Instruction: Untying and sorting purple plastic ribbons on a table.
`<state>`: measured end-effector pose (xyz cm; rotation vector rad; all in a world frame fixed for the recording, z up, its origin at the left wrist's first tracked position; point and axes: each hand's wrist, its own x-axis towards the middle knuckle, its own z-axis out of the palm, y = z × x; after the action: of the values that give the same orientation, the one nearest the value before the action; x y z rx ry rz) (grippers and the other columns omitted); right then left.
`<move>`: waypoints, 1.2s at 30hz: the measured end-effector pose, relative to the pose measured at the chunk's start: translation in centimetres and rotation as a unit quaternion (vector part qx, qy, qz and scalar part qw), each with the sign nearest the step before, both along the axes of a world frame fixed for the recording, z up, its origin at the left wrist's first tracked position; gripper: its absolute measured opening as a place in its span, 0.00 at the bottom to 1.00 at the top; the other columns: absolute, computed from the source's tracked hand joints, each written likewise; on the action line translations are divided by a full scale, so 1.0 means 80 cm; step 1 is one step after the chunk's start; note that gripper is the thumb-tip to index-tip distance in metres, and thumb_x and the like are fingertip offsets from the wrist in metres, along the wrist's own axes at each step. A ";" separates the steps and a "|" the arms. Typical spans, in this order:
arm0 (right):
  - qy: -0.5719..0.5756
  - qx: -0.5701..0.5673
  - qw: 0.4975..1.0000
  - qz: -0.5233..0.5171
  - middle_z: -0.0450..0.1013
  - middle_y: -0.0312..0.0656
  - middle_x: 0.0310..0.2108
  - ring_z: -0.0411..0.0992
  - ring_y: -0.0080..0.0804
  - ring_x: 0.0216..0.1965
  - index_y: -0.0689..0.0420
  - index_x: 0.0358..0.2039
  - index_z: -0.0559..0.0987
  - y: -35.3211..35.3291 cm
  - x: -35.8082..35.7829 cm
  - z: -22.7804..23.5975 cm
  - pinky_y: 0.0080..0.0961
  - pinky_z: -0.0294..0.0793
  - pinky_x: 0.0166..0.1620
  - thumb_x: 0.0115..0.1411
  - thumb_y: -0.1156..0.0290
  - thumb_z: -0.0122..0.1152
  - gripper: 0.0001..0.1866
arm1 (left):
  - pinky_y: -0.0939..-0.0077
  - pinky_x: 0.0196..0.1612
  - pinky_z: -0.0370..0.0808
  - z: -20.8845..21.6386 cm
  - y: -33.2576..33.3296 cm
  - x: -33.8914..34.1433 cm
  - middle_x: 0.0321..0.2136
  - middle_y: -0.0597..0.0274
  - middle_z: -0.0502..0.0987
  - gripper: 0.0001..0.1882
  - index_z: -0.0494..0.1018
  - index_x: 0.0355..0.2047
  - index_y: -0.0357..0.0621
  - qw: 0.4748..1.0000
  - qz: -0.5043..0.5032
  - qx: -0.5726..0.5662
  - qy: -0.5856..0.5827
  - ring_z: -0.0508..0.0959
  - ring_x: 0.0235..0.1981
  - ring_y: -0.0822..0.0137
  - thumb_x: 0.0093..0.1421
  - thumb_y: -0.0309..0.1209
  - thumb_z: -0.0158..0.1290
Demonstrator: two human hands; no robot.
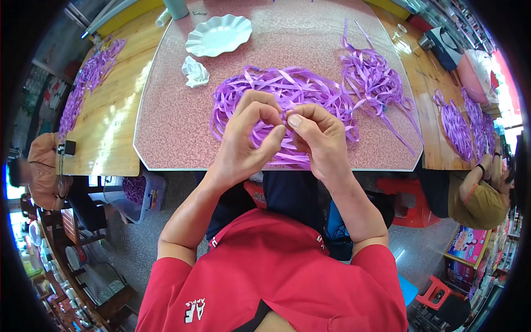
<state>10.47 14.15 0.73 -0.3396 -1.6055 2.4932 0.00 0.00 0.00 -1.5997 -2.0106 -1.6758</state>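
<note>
A large heap of purple ribbon [310,83] lies in loops near the front edge of the pink speckled table [171,127]. Over its middle, my left hand [251,130] and my right hand [321,135] meet with their fingertips close together. Both are closed in a pinch, thumb against forefinger. A bit of purple ribbon shows between the fingertips; its ends are lost among the loops behind. Right of the heap is a second bunch of purple ribbon [376,83], with loose tails reaching toward the table's right edge.
Farther off stand a white scalloped plate [219,36], a crumpled tissue [196,72] and a green cup [176,8]. Wooden tables on both sides carry more purple ribbon [91,72]. One person [47,171] sits at the left, another [478,193] at the right. A plastic bin [149,193] is on the floor.
</note>
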 end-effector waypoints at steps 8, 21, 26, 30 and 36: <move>0.286 0.482 0.815 -0.150 0.73 0.37 0.31 0.68 0.20 0.25 0.60 0.36 0.78 0.007 -0.003 0.009 0.17 0.67 0.26 0.55 0.84 0.61 0.09 | 0.75 0.46 0.72 0.011 0.005 0.009 0.38 0.66 0.72 0.06 0.70 0.38 0.42 0.806 -0.203 0.086 -0.549 0.73 0.39 0.75 0.66 0.31 0.51; 0.298 0.602 0.716 -0.192 0.74 0.41 0.33 0.74 0.28 0.28 0.58 0.36 0.79 0.017 -0.007 0.009 0.23 0.74 0.28 0.49 0.86 0.67 0.14 | 0.73 0.51 0.73 0.015 0.001 0.022 0.44 0.58 0.74 0.07 0.72 0.42 0.38 0.872 -0.135 0.089 -0.462 0.75 0.45 0.70 0.65 0.24 0.53; 0.234 0.516 0.808 -0.163 0.75 0.38 0.35 0.70 0.15 0.27 0.61 0.35 0.78 0.010 0.000 0.012 0.15 0.69 0.26 0.53 0.86 0.65 0.10 | 0.76 0.51 0.72 0.005 0.008 0.020 0.44 0.57 0.74 0.07 0.71 0.42 0.36 0.909 -0.101 0.098 -0.392 0.75 0.45 0.72 0.64 0.18 0.51; 0.185 0.431 0.871 -0.147 0.75 0.37 0.35 0.70 0.13 0.28 0.62 0.35 0.78 0.006 0.001 0.007 0.13 0.69 0.28 0.56 0.86 0.62 0.07 | 0.78 0.47 0.75 -0.005 0.017 0.027 0.42 0.57 0.73 0.08 0.69 0.40 0.36 0.940 -0.055 0.147 -0.303 0.76 0.42 0.73 0.62 0.15 0.51; 0.119 0.315 0.927 -0.169 0.75 0.35 0.33 0.72 0.13 0.30 0.64 0.37 0.78 0.000 0.001 0.012 0.11 0.72 0.32 0.61 0.82 0.58 0.04 | 0.81 0.41 0.76 -0.001 0.026 0.036 0.38 0.60 0.74 0.13 0.64 0.43 0.39 0.923 -0.024 0.187 -0.336 0.77 0.37 0.74 0.61 0.14 0.52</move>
<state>10.53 14.12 1.71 -0.1900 -1.9268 1.5914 2.87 2.08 -0.05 -1.0295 -1.6887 -2.6980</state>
